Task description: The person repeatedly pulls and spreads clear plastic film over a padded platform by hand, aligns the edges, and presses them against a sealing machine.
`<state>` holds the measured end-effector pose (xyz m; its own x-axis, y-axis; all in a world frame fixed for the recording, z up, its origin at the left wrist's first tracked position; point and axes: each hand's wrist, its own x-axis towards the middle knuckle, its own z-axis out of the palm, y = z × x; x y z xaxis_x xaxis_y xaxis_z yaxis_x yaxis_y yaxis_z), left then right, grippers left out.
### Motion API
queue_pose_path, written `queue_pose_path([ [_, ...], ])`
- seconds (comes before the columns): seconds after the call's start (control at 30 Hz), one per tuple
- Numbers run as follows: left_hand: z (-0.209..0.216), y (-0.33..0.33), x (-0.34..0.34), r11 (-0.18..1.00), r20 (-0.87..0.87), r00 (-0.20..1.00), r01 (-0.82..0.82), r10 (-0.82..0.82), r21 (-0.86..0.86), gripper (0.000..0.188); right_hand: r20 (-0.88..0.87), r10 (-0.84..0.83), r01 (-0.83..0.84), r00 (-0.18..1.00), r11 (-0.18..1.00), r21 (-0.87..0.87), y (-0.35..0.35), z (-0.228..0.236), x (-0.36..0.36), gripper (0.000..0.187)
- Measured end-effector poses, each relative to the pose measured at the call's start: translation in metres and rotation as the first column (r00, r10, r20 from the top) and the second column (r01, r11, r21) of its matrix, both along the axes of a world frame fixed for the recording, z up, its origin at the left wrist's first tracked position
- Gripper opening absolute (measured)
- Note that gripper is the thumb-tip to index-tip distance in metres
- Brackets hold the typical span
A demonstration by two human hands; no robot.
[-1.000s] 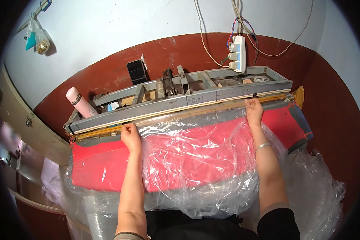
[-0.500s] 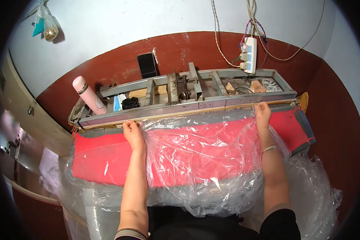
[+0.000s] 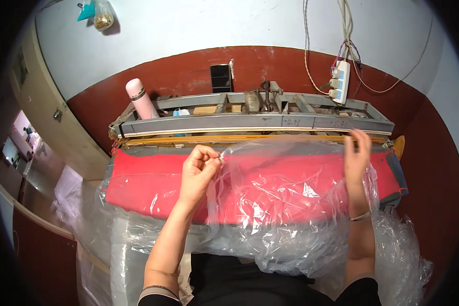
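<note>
The left hand (image 3: 201,171) pinches the clear plastic film (image 3: 262,211), whose far edge runs sideways toward the right hand (image 3: 357,155), its blurred fingers' grip unclear.

1. The left hand (image 3: 198,176) pinches the edge of a clear plastic sheet (image 3: 290,245) between thumb and fingers.
2. The right hand (image 3: 358,155) is raised at the sheet's other side, fingers blurred (whether they grip the plastic is hard to tell).
3. Red cloth (image 3: 163,164) shows beneath the sheet.
4. Beyond the cloth is a grey metal frame (image 3: 209,124), a pink bottle (image 3: 141,99) leaning at its left end.
5. A white power strip (image 3: 341,84) hangs near the frame's right end.
</note>
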<state>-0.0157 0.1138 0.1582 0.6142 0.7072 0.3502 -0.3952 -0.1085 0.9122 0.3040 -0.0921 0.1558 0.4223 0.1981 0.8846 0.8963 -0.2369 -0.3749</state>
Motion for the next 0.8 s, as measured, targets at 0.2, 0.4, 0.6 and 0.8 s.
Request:
queue_pose_path([
  [0.2,0.018,-0.018,-0.031,0.979,-0.085,0.996,-0.019,0.038,0.204,0.012,-0.166,0.847,-0.839,0.505,0.438,-0.323,0.098,0.053,-0.138,0.034],
  [0.4,0.039,-0.025,-0.052,0.578,-0.174,0.846,-0.181,0.504,0.796,0.023,-0.508,0.844,-0.982,0.172,0.107,-0.156,0.119,0.034,-0.176,0.007],
  [0.6,0.018,-0.026,-0.062,0.377,-0.043,0.715,-0.316,0.698,0.87,0.02,-0.655,0.516,-0.759,-0.551,0.016,0.651,0.125,0.001,-0.219,0.017],
  [0.8,0.011,-0.014,-0.079,0.889,-0.573,0.811,0.17,0.119,0.426,0.012,-0.616,0.692,-0.827,-0.377,0.049,0.561,0.153,-0.051,-0.206,0.014],
])
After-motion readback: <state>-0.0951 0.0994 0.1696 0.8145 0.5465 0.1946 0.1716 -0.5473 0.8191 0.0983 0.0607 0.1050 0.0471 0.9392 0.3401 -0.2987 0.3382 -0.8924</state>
